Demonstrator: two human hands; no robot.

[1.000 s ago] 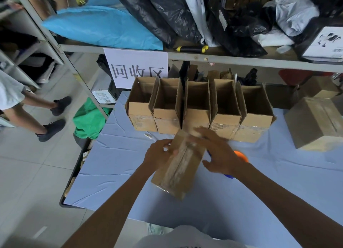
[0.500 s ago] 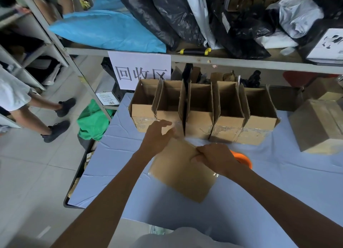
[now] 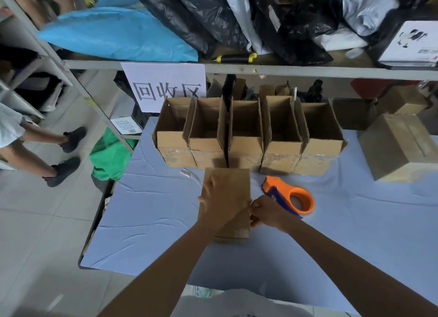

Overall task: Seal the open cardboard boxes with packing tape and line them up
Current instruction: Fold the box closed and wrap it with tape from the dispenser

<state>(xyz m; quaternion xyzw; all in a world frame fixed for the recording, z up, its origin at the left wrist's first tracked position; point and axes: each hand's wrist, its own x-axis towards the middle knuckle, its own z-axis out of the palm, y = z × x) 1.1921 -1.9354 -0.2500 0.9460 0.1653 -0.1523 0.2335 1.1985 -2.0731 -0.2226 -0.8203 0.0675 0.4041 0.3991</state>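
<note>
On the bench (image 3: 147, 222), covered in a pale blue cloth, a closed cardboard box (image 3: 231, 188) lies roughly midway between the near and far edges, its far end almost touching the row behind it. The left hand (image 3: 219, 197) rests flat on the box's top, fingers spread and straight, pressing down. The right hand (image 3: 266, 212) sits at the box's right edge, its grip curled and pinching at that edge; whether tape is between the fingers cannot be told. Just right of that hand lies an orange tape dispenser (image 3: 292, 197) on the cloth. Beyond, along the far edge, five open cardboard boxes (image 3: 248, 136) stand side by side, touching, flaps up. Toward the far right corner sits a larger sealed carton (image 3: 400, 146), apart from the row. Behind the far left corner hangs a white paper sign (image 3: 166, 84) from a shelf (image 3: 308, 71) loaded with black, blue and grey bags
</note>
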